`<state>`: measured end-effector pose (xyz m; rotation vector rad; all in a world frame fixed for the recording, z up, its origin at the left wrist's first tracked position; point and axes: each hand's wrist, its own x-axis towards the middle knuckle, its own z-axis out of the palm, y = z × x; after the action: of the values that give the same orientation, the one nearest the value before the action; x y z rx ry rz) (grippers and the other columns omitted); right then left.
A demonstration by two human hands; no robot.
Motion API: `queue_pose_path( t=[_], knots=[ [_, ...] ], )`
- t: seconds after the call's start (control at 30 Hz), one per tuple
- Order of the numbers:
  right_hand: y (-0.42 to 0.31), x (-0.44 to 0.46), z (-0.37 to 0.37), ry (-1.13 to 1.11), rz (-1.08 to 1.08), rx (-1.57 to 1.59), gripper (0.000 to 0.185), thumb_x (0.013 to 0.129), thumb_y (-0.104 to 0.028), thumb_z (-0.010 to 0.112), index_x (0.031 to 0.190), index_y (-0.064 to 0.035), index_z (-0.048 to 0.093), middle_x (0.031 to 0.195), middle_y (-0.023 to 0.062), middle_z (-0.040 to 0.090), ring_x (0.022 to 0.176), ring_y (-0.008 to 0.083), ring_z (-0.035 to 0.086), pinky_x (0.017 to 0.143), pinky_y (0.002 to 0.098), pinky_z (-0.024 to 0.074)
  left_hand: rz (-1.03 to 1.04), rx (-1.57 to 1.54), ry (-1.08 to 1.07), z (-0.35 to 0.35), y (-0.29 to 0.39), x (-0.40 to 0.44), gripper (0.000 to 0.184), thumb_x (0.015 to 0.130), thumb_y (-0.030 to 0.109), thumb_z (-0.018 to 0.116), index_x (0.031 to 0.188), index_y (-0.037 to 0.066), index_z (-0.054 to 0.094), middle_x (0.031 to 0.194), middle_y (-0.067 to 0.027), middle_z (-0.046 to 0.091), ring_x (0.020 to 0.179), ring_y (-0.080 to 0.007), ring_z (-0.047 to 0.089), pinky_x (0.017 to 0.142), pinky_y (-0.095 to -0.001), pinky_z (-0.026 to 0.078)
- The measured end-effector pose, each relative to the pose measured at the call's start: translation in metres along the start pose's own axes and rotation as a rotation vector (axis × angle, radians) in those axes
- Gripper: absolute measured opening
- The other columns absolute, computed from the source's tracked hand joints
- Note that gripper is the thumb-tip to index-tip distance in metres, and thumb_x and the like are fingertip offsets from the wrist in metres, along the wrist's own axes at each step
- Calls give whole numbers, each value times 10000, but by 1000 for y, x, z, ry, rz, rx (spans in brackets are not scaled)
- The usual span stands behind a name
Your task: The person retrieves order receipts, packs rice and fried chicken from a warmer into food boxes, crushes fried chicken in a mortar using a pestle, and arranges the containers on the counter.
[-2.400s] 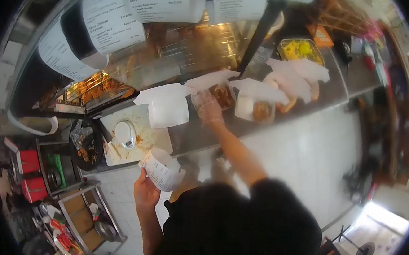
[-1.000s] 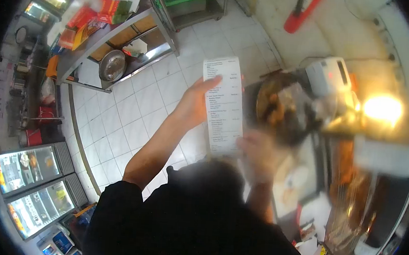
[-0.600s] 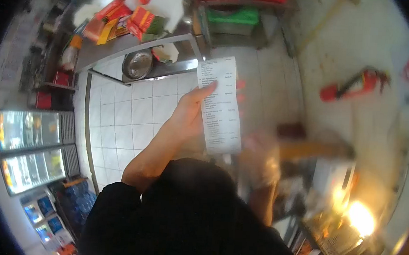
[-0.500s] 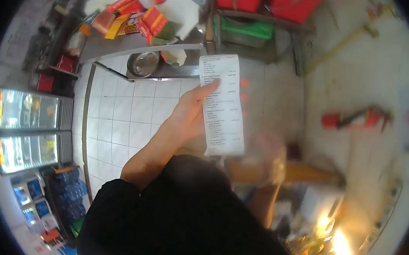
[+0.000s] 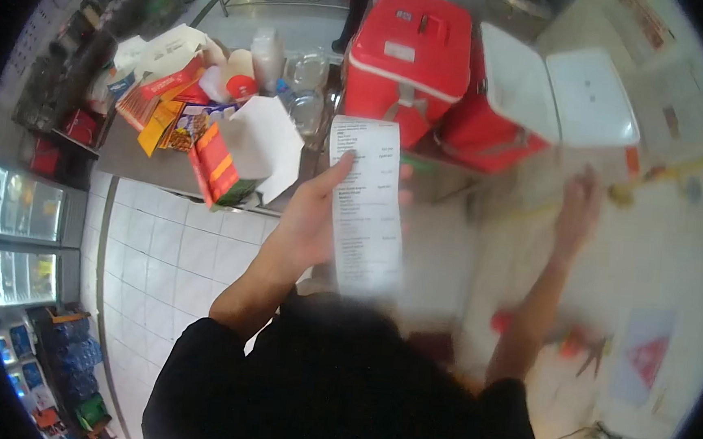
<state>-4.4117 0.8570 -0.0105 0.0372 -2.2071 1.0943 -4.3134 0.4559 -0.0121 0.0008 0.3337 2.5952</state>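
Note:
A long printed paper receipt (image 5: pixel 365 220) hangs upright in my left hand (image 5: pixel 307 216), the thumb pressed on its front and the fingertips showing past its right edge. My right arm is stretched out to the right, and my right hand (image 5: pixel 581 207) is raised in front of the wall. That hand is smeared by motion, so its fingers cannot be made out clearly. Just beyond it are the white lid (image 5: pixel 595 98) and the red cooler box (image 5: pixel 493 123). Another red cooler box (image 5: pixel 413 40), with its lid down, stands behind the receipt.
A metal table (image 5: pixel 140 156) bears opened cardboard food boxes (image 5: pixel 263 144), stacked plastic cups (image 5: pixel 267 54) and clear containers (image 5: pixel 306 69). Glass-door fridges (image 5: pixel 20 200) and water bottles (image 5: pixel 77 355) line the left side. A yellow pipe (image 5: pixel 689 174) runs along the right wall.
My right hand has moved from low beside the receipt up and out to the right. The view has tilted up, bringing the cooler boxes into sight; the receipt stays in my left hand.

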Motion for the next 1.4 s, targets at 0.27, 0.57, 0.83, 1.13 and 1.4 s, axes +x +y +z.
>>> queue_pose_path(
  t=[0.27,0.57,0.83,1.13,1.4],
  knots=[
    [324,299,184,-795,-936,-1007,249,889,-193,510,1002,-18,646,1061,178,666,949,346,626,850,463,487,285,-118,254,-18,3,68,558,1004,439,409,1398,44,395,1294,-185,557,1102,-346,602,949,-585,468],
    [300,276,339,-1260,-361,-882,372,805,-315,653,1102,-94,695,1135,147,669,1003,303,652,866,440,511,587,84,777,-35,-47,89,563,986,491,416,1415,130,370,1267,-155,539,1028,-321,594,850,-618,486],
    [372,252,406,-1169,-276,-932,361,852,-331,620,1122,-99,681,1171,151,647,1073,319,617,910,459,489,562,312,1046,-12,-50,133,555,993,495,372,1373,93,408,1265,-150,540,1043,-341,582,855,-624,474],
    [333,269,335,-1048,-334,-713,427,873,-353,613,1232,-122,626,1284,148,591,1154,325,578,964,466,466,355,290,520,6,-1,136,610,978,482,425,1402,46,374,1294,-201,527,1112,-380,577,943,-634,437],
    [65,111,59,-300,355,509,674,867,-320,652,1392,21,402,1365,198,500,1274,315,478,1041,444,428,84,391,299,12,42,108,539,1018,399,387,1398,18,399,1330,-181,536,1185,-346,553,1029,-512,418]
  ],
)
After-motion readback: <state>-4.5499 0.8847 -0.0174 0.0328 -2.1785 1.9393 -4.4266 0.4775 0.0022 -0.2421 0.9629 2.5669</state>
